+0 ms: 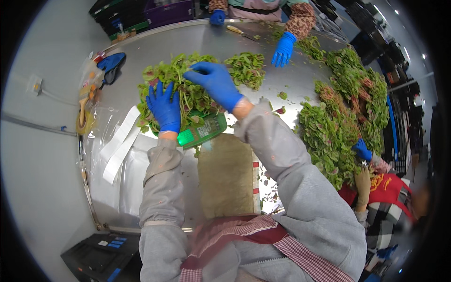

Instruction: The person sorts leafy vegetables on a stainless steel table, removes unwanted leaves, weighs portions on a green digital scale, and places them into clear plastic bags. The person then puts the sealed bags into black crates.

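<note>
My left hand [164, 105], in a blue glove, rests on a loose pile of leafy greens [159, 70] with its fingers spread. Just right of it, my right hand [213, 82], gloved alike, curls over the pile's top, its fingers closed on something I cannot make out among the stems and leaves. Under the pile's front edge is a green digital scale [202, 131] with a glowing display. A tan mat [224, 174] lies below it on the steel table [108, 188], and white strips [122, 145] lie to the left.
A smaller greens pile [245, 70] sits behind, a large heap [324, 141] to the right. Two co-workers' gloved hands [283, 49] show at the back and right [361, 149]. A knife [235, 29], blue cloth [112, 62], brush [83, 105], crates [168, 10] and wall [42, 150] border the work area.
</note>
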`<state>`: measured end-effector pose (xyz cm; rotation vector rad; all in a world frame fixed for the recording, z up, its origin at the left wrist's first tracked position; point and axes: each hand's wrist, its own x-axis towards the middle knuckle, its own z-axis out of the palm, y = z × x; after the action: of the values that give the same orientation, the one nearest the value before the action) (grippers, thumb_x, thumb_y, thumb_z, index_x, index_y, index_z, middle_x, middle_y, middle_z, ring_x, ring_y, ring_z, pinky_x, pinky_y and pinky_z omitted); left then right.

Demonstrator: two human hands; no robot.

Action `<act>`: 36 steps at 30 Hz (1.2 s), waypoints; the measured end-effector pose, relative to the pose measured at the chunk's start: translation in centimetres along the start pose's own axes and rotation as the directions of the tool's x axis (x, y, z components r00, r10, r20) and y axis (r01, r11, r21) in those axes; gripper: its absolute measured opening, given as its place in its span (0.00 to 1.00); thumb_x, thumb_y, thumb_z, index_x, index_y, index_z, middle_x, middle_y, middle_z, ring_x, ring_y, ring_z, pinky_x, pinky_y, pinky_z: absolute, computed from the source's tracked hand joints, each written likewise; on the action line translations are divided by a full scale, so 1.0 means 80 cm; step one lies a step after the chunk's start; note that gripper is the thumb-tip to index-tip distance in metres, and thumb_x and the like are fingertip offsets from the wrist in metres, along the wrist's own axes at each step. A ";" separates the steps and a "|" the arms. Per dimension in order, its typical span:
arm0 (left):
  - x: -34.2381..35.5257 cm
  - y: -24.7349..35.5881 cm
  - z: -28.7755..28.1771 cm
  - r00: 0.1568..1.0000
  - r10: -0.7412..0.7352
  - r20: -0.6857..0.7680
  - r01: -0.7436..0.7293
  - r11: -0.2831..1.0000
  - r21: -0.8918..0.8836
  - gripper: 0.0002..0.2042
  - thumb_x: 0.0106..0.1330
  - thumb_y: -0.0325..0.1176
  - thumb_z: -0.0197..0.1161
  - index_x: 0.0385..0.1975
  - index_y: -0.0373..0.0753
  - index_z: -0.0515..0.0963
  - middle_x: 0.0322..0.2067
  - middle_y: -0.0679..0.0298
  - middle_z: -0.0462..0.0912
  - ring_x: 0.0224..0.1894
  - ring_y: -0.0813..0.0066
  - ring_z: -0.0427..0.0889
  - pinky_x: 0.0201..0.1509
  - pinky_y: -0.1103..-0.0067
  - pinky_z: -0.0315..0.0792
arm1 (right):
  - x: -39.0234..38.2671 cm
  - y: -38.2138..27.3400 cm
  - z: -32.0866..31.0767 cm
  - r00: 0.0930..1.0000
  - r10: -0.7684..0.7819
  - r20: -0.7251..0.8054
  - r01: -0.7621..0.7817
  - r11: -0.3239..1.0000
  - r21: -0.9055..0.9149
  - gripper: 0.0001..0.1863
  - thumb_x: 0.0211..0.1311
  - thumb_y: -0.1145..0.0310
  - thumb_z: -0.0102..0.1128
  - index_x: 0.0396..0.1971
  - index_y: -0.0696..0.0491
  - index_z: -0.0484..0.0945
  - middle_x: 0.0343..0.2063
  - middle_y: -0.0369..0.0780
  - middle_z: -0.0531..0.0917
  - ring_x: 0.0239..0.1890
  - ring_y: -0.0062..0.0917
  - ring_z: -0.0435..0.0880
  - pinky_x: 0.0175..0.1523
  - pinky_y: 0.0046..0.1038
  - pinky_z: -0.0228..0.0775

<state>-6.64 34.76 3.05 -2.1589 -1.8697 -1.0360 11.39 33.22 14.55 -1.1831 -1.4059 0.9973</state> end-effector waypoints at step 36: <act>-0.327 0.115 -0.043 0.780 0.278 0.561 -0.130 0.948 -0.291 0.24 0.63 0.39 0.58 0.60 0.43 0.70 0.66 0.56 0.63 0.69 0.54 0.58 0.71 0.59 0.52 | -0.120 0.061 -0.250 0.927 0.146 -0.346 -0.187 0.978 -0.089 0.18 0.67 0.67 0.56 0.56 0.54 0.76 0.42 0.40 0.85 0.41 0.23 0.84 0.39 0.22 0.71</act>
<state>-0.05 8.99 -5.45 -3.0326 -1.7017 -0.5880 32.09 24.47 11.24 -1.5062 -1.1174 0.7841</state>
